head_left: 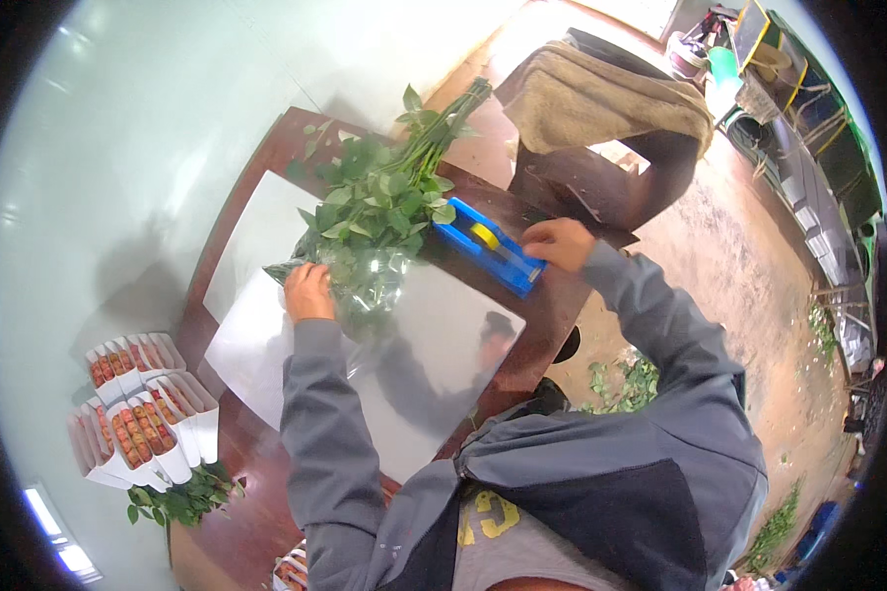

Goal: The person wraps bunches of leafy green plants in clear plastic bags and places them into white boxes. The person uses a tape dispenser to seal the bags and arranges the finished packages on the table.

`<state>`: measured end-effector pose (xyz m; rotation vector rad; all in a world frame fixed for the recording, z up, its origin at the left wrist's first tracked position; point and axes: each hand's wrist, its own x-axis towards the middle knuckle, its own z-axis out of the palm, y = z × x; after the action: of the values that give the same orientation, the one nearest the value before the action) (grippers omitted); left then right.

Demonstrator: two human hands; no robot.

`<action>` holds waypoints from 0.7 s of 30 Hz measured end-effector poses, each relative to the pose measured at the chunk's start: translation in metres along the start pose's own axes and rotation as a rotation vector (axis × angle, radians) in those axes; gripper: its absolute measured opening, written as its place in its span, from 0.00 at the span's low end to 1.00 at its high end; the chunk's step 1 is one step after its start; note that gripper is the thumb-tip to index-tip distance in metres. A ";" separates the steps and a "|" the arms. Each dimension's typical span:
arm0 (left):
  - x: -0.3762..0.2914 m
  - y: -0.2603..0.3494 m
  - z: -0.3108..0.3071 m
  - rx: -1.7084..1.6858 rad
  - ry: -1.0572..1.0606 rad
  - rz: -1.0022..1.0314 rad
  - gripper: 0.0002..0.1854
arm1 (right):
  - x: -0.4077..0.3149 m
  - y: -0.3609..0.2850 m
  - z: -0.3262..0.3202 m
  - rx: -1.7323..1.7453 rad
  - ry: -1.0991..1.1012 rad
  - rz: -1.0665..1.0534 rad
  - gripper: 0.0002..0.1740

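A bunch of leafy green stems (392, 188) lies across the table, its cut ends pointing to the upper right. Clear plastic wrap (377, 284) covers its lower end, over a pale glossy sheet (429, 369). My left hand (309, 292) rests on the wrap's left edge, fingers bent; its exact grip is hidden. Right of the bunch stands a blue tape dispenser (488, 247) with a yellow core. At the dispenser's near right end is my right hand (559, 244), fingers curled; whether they pinch tape cannot be told. The flower heads are not clearly visible inside the wrap.
White cardboard sleeves holding reddish-orange blooms (140, 432) stand at the left by the wall, with leaves beneath. A brown towel (606, 96) drapes over a dark stand beyond the wooden table (569, 303). Cut foliage (628, 384) lies on the floor at the right.
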<state>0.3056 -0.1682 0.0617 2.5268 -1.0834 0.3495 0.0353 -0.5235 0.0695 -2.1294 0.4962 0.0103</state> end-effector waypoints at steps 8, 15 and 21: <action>-0.003 -0.001 0.002 -0.038 0.057 -0.137 0.14 | 0.019 -0.015 -0.009 0.042 -0.319 0.023 0.12; -0.002 -0.015 0.007 0.061 -0.034 0.054 0.09 | -0.056 0.063 0.009 0.052 -0.099 -0.037 0.12; -0.007 -0.006 0.006 0.048 0.109 0.042 0.08 | -0.061 -0.017 0.022 0.088 0.001 -0.181 0.08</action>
<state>0.3058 -0.1627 0.0522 2.4971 -1.0997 0.5244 -0.0110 -0.4764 0.0821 -2.0802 0.2975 -0.1129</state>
